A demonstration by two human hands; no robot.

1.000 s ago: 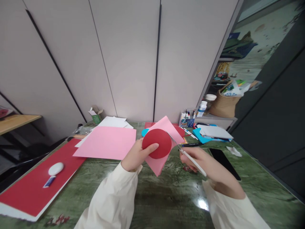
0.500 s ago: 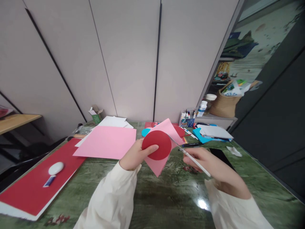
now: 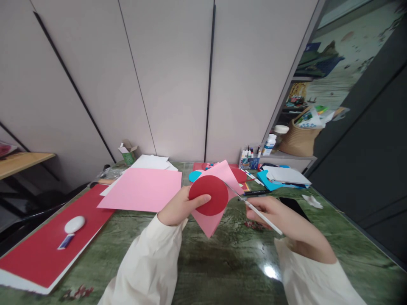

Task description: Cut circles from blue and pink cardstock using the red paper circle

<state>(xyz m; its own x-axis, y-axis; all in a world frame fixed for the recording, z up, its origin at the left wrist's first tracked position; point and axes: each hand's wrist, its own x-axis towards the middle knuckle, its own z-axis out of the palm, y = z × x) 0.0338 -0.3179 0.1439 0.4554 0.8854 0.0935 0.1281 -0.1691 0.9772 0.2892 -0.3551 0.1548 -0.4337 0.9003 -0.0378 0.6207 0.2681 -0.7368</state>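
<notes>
The left grip (image 3: 178, 207) pinches a red disc (image 3: 211, 186) against pink paper (image 3: 225, 173), thumb on top. One paper corner points away beyond that grip, another back toward the person. The right grip (image 3: 267, 209) is closed round white-handled scissors (image 3: 261, 216); their long axis slants, blades aimed away and leftward at the disc's right edge. Just right of the right grip, a black phone (image 3: 293, 206) lies on the tabletop (image 3: 229, 267).

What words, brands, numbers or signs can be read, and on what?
No text is readable.
White plastic bottle with blue label: print too small.
Slim black marker pen: marks too blurred.
Blue-printed box of pens: too small.
Small green cardboard box: too blurred.
</notes>
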